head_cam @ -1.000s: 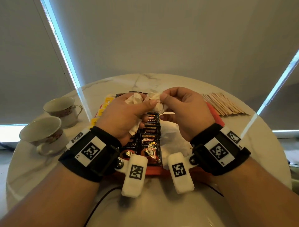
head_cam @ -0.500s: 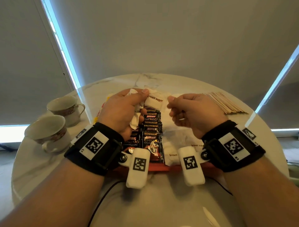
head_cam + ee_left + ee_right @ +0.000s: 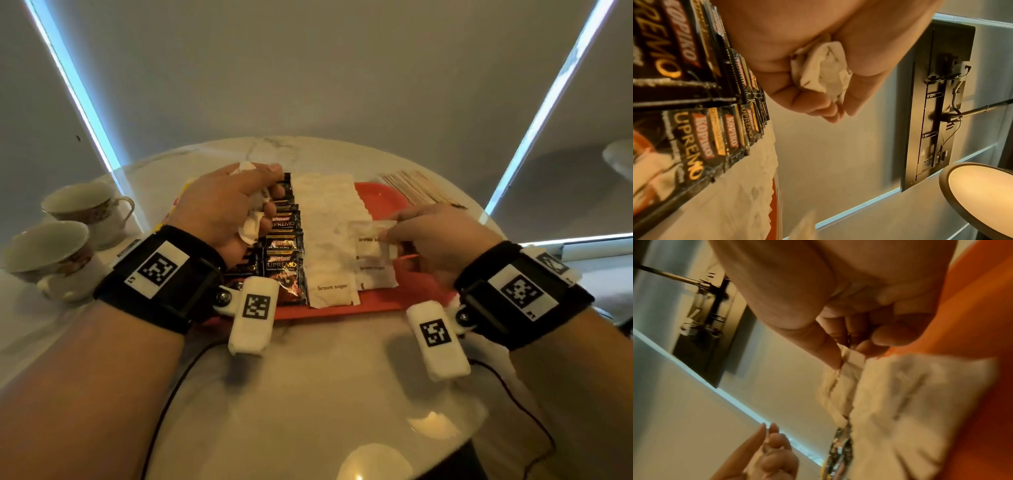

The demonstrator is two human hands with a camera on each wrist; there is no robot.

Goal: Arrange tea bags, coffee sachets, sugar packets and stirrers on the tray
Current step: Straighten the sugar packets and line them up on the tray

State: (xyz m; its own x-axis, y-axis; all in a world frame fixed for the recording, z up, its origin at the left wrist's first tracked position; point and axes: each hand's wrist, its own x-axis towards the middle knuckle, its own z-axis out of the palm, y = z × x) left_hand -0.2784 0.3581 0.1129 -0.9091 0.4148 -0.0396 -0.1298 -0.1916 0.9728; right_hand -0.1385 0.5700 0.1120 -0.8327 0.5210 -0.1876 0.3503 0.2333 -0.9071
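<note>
A red tray point(image 3: 376, 195) lies on the round marble table. On it run a column of black coffee sachets point(image 3: 284, 267) and a column of white brown-sugar packets point(image 3: 329, 233). My left hand point(image 3: 239, 202) hovers over the sachets and grips a bunch of white sugar packets point(image 3: 824, 71). My right hand point(image 3: 428, 233) pinches one sugar packet point(image 3: 371, 233) by its edge, low over a second short column of packets point(image 3: 375, 270) on the tray. In the right wrist view the pinched sugar packet point(image 3: 851, 360) sits between thumb and fingers. Yellow tea bags are mostly hidden behind my left hand.
Two teacups point(image 3: 85, 205) point(image 3: 44, 253) stand at the table's left edge. A pile of wooden stirrers point(image 3: 414, 185) lies on the table past the tray's right end. Black cables run across the near table.
The hands have parted. My right hand took one sugar packet from the left hand's bunch and carried it down and right to the tray's second column. The left hand stayed over the sachets.
</note>
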